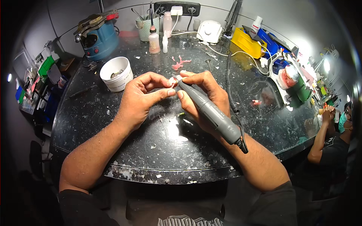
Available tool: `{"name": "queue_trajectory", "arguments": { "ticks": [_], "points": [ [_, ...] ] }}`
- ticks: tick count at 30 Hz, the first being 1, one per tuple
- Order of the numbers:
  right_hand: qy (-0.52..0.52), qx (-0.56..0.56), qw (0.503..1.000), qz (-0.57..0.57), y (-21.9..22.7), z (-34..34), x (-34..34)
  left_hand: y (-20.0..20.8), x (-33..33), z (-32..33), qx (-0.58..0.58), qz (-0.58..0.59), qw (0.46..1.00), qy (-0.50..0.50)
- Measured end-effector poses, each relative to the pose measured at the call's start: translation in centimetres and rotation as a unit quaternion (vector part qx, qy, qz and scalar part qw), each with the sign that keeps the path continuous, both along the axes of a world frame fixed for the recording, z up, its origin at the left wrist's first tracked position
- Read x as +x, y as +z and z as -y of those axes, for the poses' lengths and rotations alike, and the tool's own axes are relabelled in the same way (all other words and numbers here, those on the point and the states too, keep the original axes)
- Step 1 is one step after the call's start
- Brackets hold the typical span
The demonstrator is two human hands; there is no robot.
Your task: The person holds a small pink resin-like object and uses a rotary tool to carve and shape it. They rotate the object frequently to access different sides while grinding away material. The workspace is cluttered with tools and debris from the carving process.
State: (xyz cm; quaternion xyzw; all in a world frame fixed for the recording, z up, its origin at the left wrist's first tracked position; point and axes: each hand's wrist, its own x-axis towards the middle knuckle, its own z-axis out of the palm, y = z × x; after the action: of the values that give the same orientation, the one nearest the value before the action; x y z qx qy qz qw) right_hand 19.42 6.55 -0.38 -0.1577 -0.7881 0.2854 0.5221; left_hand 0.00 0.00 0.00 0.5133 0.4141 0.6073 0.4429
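A small pink piece point(172, 81) is pinched between thumb and fingers of the left hand point(141, 98), above the dark bench point(113, 124). A grey handpiece point(209, 112) is gripped pen-fashion in the closed right hand point(201, 94), its tip touching the piece. A slip of the tip would likely nick the left fingertips point(170, 91); too much pressure may chip the piece.

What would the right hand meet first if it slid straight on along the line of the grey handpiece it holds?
The right hand points up-left along the grey handpiece. First in that line is the small pink piece pinched in the left hand, apparently already at the tool's tip.
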Motion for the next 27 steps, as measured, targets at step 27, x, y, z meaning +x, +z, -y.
{"name": "queue_trajectory", "arguments": {
  "ticks": [27],
  "points": [
    [0.005,0.008,1.0,0.03,0.54,0.15,0.39,0.15,0.49,0.07,0.001,0.0,1.0,0.011]
  ]
}}
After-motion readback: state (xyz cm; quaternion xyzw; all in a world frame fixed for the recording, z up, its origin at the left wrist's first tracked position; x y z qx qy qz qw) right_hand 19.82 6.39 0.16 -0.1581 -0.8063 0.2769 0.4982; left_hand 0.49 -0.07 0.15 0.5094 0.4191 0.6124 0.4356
